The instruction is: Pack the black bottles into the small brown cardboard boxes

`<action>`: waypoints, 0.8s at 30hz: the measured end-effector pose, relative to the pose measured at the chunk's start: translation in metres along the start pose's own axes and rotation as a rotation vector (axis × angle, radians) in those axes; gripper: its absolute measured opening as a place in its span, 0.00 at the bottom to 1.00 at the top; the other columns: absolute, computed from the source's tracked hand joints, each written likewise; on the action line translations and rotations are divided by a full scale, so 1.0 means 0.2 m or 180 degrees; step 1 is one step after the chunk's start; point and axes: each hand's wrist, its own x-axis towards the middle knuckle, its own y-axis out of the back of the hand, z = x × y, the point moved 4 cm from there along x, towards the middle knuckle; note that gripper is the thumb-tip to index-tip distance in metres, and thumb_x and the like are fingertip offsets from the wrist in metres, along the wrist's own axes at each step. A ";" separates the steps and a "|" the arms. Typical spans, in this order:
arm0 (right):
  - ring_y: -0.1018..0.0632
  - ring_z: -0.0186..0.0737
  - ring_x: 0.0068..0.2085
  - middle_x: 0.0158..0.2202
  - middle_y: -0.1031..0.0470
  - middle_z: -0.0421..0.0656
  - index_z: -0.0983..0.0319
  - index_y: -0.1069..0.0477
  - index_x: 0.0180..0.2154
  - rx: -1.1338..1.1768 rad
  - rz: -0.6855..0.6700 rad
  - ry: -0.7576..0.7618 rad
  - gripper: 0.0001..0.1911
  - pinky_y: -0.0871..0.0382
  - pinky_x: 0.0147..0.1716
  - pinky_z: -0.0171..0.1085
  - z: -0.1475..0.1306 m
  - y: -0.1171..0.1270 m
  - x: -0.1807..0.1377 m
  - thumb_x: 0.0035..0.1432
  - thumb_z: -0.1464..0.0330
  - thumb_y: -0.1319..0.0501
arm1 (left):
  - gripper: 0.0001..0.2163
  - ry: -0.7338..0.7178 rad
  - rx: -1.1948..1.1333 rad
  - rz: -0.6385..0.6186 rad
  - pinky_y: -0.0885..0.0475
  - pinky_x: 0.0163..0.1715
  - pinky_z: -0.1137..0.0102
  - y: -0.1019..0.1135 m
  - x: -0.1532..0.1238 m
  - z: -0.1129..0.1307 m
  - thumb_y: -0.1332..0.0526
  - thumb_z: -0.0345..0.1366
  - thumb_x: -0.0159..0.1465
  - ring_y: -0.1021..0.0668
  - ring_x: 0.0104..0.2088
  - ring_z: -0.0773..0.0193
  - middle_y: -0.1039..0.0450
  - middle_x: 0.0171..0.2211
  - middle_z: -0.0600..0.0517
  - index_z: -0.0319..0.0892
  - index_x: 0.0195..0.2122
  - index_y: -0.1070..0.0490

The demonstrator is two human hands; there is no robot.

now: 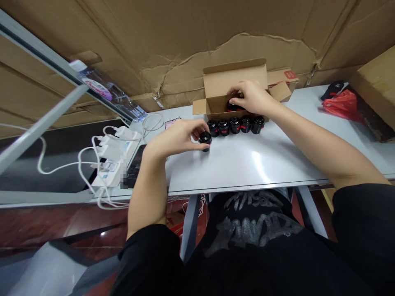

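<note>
The left hand (pixel 187 133) is holding an upright black canister (pixel 205 137) between thumb and curled fingers, just off its fingertips' side. Forward and rightward of it, the right hand (pixel 247 96) is gripping a second canister (pixel 233 107) inside the open carton (pixel 235 78), being the nearer hand there. Five canisters (pixel 235 124) are standing in a row rightward of the left hand, bodyward of the right. The white worktop (pixel 228 168) is stretching beneath both; cardboard sheeting (pixel 185 33) is rising beyond.

We bend our left wrist (pixel 154 151) inward | left hand (pixel 182 135) curled in a pinch | we stretch our right arm (pixel 321 142) forward | right hand (pixel 250 96) curled, palm down
</note>
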 end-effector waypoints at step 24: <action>0.13 0.76 0.63 0.61 0.05 0.48 0.42 0.11 0.62 0.0022 0.0300 0.0043 0.21 0.20 0.59 0.67 -0.12 0.17 -0.05 0.71 0.52 0.26 | 0.18 -0.0292 0.0213 0.1443 0.16 0.53 0.55 0.02 0.08 -0.21 0.23 0.57 0.78 0.19 0.44 0.52 0.19 0.48 0.47 0.55 0.61 0.11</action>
